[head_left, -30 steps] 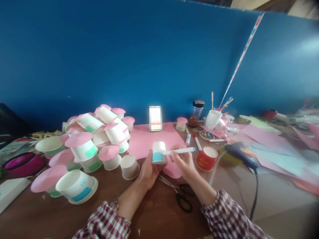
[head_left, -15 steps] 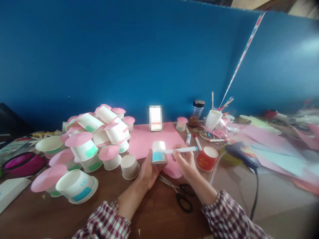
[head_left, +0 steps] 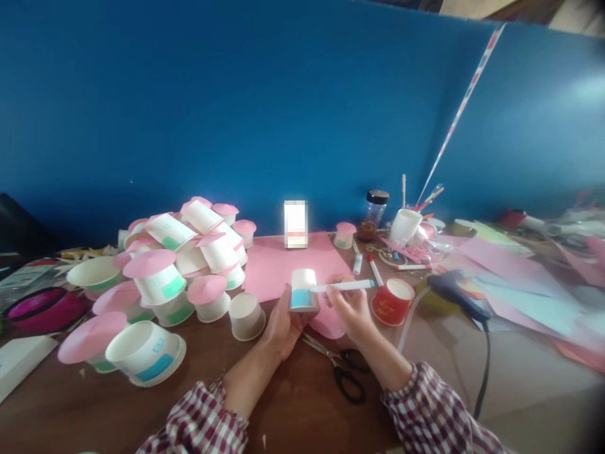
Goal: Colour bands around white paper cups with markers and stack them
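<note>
My left hand (head_left: 282, 325) is wrapped round a small white paper cup with a blue band (head_left: 303, 291), held upside down over the brown table. My right hand (head_left: 350, 307) pinches a white marker with a blue end (head_left: 343, 286), its tip touching the cup's side. Under both hands lies a pink paper sheet (head_left: 283, 265) with a pink cut-out piece (head_left: 327, 321) at its near edge. Black-handled scissors (head_left: 341, 367) lie just in front of my right wrist.
A heap of white cups with pink paper lids (head_left: 179, 265) fills the left. A red cup (head_left: 391, 301), loose markers (head_left: 375, 270), a jar (head_left: 373, 215), a white cup of tools (head_left: 404, 226) and a glue gun (head_left: 456, 295) with its cord sit to the right, beside coloured paper sheets (head_left: 515, 284).
Almost nothing has moved. The cup has shifted very slightly in my left hand while the marker stays against its side.
</note>
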A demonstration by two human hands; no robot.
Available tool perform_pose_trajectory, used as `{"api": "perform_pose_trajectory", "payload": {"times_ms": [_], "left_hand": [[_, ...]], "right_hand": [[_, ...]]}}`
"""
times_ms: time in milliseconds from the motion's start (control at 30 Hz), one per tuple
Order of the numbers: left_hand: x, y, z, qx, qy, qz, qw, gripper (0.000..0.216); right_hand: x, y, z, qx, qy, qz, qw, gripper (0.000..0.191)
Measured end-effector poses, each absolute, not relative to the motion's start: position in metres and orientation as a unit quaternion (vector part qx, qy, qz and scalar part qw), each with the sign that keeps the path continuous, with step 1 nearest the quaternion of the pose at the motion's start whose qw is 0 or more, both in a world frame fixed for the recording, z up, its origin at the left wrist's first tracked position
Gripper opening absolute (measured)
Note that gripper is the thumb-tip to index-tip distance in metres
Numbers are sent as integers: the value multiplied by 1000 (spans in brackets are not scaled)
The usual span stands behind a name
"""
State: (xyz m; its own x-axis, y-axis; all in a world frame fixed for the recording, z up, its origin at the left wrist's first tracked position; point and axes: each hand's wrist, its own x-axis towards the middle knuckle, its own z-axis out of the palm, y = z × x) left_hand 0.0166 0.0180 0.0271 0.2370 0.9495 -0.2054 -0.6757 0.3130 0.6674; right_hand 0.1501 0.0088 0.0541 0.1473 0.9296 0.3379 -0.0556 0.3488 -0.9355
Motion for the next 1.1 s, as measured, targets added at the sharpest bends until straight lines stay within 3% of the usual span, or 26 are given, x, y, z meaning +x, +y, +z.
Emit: {"api": "perform_pose_trajectory", "payload": {"times_ms": [1100], "left_hand": [[17, 17, 31, 229, 293, 543, 753, 41]], "right_hand": [[151, 9, 53, -411, -531, 385, 633, 7]]}}
